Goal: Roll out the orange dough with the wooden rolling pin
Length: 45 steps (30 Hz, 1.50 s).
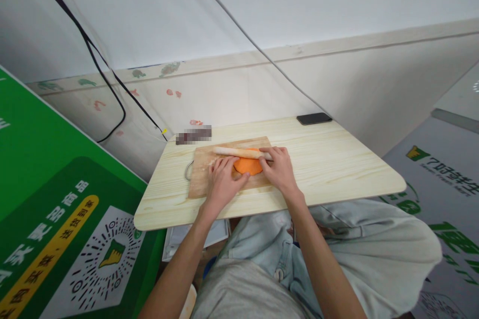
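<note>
Seen from above: a thin orange sheet (249, 167), apparently dough, lying near the middle of a wooden cutting board (200, 182), with a pale rolling pin (230, 152) laid crosswise over its far part. Flattening seemingly well along, judging by the thin, roughly round shape; a narrow strip of orange just beyond the pin. No cut or fold to be made out. Any thick patch left to press out impossible to tell, with both hands partly in the way.

Right grip (279, 167) closed on the right end of the pin, fingers over the top, thumb at the near side. Left grip (223, 175) loosely spread, apparently clasping nothing; thumb at the near-left edge of the sheet, fingertips toward the pin. Pale specks (211, 162), perhaps flour, on the board at left.

Beneath the board, a light desk (344, 169) with wood grain and rounded front corners. At the board's left side, a metal handle (186, 171). At back left, a pixelated item (193, 134); at back right, a dark phone (314, 118) lying flat. Behind, a white wall (239, 84) with red and green smears, a grey cable (258, 49) running across, black cables (80, 27) hanging at upper left. To the left, a green panel (93, 169) with white lettering; to the right, a greyish panel (404, 159) with a logo. Below the desk, pale jeans (374, 249).
</note>
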Motion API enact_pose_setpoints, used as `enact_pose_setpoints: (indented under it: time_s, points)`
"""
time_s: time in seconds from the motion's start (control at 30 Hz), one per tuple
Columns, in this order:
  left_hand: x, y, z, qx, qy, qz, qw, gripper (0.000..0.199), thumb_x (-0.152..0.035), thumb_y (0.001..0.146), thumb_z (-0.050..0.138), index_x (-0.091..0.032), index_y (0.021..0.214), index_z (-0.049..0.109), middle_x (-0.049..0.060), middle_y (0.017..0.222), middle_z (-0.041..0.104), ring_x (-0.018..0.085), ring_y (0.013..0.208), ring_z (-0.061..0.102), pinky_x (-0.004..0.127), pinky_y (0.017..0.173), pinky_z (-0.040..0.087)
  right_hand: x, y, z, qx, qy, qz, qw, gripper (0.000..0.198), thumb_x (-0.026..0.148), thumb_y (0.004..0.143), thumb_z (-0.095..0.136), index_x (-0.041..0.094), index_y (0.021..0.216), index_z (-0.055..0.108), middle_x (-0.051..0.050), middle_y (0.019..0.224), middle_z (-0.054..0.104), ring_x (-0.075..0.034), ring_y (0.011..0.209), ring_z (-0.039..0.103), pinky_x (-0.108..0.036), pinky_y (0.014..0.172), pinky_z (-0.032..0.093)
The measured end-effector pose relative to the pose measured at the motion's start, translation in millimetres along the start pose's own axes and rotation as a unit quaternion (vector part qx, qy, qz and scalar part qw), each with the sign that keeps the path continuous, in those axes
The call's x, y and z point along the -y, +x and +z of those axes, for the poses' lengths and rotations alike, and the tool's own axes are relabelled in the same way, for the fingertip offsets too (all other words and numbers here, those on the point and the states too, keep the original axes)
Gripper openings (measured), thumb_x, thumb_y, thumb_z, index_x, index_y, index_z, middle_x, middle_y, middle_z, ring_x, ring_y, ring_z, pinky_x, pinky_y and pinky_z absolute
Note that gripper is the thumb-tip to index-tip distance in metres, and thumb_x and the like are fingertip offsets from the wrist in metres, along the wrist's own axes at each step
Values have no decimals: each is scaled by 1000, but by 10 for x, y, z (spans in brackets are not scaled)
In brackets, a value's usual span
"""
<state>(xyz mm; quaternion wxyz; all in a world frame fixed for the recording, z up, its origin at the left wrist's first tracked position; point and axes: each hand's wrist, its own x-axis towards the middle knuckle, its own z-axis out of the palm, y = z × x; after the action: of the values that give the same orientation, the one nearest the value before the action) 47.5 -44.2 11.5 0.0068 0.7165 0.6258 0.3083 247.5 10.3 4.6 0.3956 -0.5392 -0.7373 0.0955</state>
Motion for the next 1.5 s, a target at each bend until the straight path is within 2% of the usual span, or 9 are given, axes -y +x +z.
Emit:
enact_pose_setpoints:
  time_s: [0.17,0.33,0.53,0.9,1.07,1.3,1.5]
  points:
    - [29,14,7,2,-17,-13,1000,35,-38,91,84,-26,123,74,8,133,79,35,129,65,53,108,47,9,-1,-5,-5,-5,0,1000,33,27,96,58,21,120,81,-12,117,81,-34,116,63,-50,105,52]
    - [92,-30,24,0,-18,26,999,39,-42,97,78,-26,132,73,9,140,77,34,132,64,54,112,46,8,2,1,-9,-4,-7,1000,35,29,100,55,23,123,80,-11,120,81,-34,116,63,-50,106,51]
    - [118,-43,31,-2,-32,27,999,31,-33,100,71,-26,130,75,7,141,76,32,133,63,54,117,45,25,-7,-14,-2,-8,-6,1000,36,30,104,51,22,125,79,-10,120,81,-33,116,62,-48,107,50]
    - [48,13,31,-11,-17,-16,1000,35,-32,90,81,-30,125,76,7,135,77,36,128,65,55,107,49,9,-2,2,2,-3,0,1000,36,30,105,51,22,125,79,-11,122,80,-33,116,62,-49,105,50]
    - [70,4,15,2,-20,4,1000,31,-38,94,79,-31,124,76,7,137,75,35,128,63,55,108,47,26,-3,-16,4,-3,0,1000,36,30,105,50,22,125,79,-12,122,80,-33,117,62,-49,107,50]
    - [-36,29,12,12,9,-32,999,37,-41,89,84,-30,123,74,7,136,74,37,125,62,55,104,47,38,-5,-20,0,-7,4,1000,34,30,104,53,23,124,79,-10,122,80,-34,118,61,-50,106,51]
    - [-76,2,7,12,16,-16,1000,38,-45,92,81,-33,127,73,7,138,73,37,129,59,56,105,45,16,0,-4,4,-19,-2,1000,33,28,104,54,21,125,79,-11,121,80,-33,116,63,-47,106,50]
